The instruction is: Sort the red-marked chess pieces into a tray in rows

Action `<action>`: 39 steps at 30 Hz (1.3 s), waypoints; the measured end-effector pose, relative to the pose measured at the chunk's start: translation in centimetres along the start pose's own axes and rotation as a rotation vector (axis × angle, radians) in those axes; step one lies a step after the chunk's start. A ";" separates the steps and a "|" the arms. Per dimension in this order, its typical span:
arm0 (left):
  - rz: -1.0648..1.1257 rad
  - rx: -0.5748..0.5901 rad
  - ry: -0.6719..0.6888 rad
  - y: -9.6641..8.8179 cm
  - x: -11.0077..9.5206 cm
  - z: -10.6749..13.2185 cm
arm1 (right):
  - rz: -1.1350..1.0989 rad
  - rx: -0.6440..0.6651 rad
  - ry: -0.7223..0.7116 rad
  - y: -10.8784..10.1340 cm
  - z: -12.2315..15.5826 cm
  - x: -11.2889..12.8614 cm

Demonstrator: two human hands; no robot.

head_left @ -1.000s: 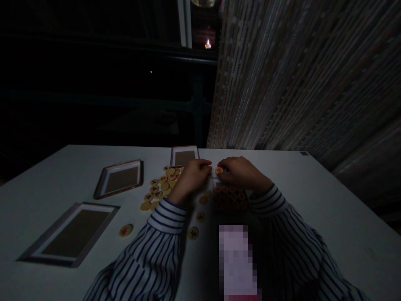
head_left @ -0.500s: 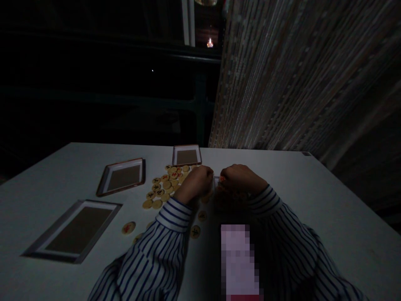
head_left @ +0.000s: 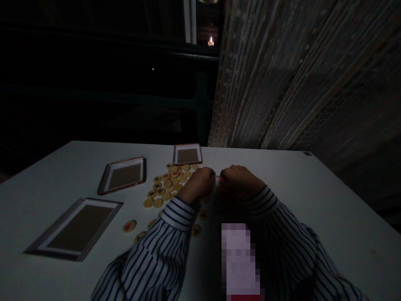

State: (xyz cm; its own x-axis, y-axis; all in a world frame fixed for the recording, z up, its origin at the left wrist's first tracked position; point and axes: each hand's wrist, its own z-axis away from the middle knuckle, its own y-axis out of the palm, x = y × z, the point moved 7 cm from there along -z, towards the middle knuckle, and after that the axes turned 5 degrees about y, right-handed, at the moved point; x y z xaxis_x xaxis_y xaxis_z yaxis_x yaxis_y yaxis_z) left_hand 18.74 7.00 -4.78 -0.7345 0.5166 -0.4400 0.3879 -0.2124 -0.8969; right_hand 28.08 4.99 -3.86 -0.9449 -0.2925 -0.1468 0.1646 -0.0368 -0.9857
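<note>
My left hand (head_left: 200, 184) and my right hand (head_left: 239, 179) are close together above the table, both with fingers curled closed. Between them a small pale strip (head_left: 217, 177) is pinched; its kind is unclear in the dim light. Beside my right fingertips a bit of red marking shows. To the left of my left hand lies a loose pile of round wooden Chinese chess pieces (head_left: 167, 184), with red or black characters or plain faces up. Single pieces (head_left: 196, 230) lie nearer, by my left sleeve. Deep shadow hides what is under my right hand.
Three shallow trays or lids with brown insides lie on the white table (head_left: 313, 200): one at the back (head_left: 188, 156), one at the left (head_left: 123, 175), one at the front left (head_left: 78, 228). A pixelated pink patch (head_left: 239, 259) lies between my forearms. A strand curtain (head_left: 266, 75) hangs behind.
Both hands stay closed and nearly in place, my left hand slightly further right. The pale strip between them looks narrower. The view has shifted a little; the pieces and trays lie as before.
</note>
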 end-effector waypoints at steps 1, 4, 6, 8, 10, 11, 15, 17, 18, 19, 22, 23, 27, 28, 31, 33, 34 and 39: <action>0.004 0.003 -0.004 0.2 0.1 -0.1 | 0.003 0.004 0.003 0.0 0.0 0.0; 0.009 -0.001 -0.010 0.6 0.5 -0.2 | 0.004 0.010 0.000 0.0 0.1 0.2; 0.001 -0.004 -0.006 0.7 0.6 -0.2 | 0.005 -0.006 -0.003 -0.2 0.1 0.3; -0.001 0.001 -0.003 0.9 0.6 -0.2 | 0.007 -0.023 -0.002 -0.3 0.2 0.4; -0.007 0.007 -0.010 1.0 0.7 -0.2 | 0.004 -0.026 0.000 -0.3 0.2 0.5; -0.009 0.007 -0.014 1.0 0.7 -0.2 | 0.002 -0.024 0.003 -0.3 0.2 0.5; -0.015 -0.001 -0.020 1.1 0.7 -0.2 | 0.004 -0.012 0.013 -0.2 0.3 0.6; -0.018 0.012 -0.030 1.2 0.7 -0.2 | 0.007 -0.010 0.012 -0.1 0.2 0.6; -0.020 0.021 -0.036 1.2 0.8 -0.2 | 0.009 -0.007 0.013 0.0 0.2 0.6; -0.021 0.028 -0.039 1.2 0.8 -0.2 | 0.011 -0.007 0.014 0.1 0.2 0.6; -0.021 0.031 -0.031 1.3 0.7 -0.2 | 0.015 -0.008 0.015 0.2 0.1 0.6; -0.019 0.030 -0.029 1.3 0.7 -0.2 | 0.013 -0.004 0.013 0.2 0.1 0.6; -0.017 0.039 -0.053 1.6 1.1 -0.3 | 0.006 0.016 0.011 0.2 0.0 0.7; -0.016 0.041 -0.058 1.6 1.1 -0.3 | 0.005 0.022 0.013 0.2 0.0 0.7; -0.015 0.036 -0.049 1.7 1.1 -0.3 | 0.007 0.026 0.017 0.1 0.0 0.8; -0.019 0.028 -0.034 1.5 0.9 -0.3 | 0.011 0.024 0.022 0.1 0.0 0.9; -0.022 0.025 -0.028 1.5 0.8 -0.2 | 0.014 0.030 0.026 0.1 0.0 0.9; -0.015 0.019 -0.002 1.2 0.3 -0.1 | 0.032 0.074 0.046 0.1 0.1 1.1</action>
State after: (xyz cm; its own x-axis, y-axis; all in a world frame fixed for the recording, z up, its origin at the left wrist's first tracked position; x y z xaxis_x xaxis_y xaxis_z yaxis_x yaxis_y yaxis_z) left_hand 18.99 6.98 -5.99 -0.7411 0.5183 -0.4267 0.3662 -0.2205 -0.9040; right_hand 27.13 4.56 -4.08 -0.9506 -0.2503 -0.1839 0.2140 -0.0990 -0.9718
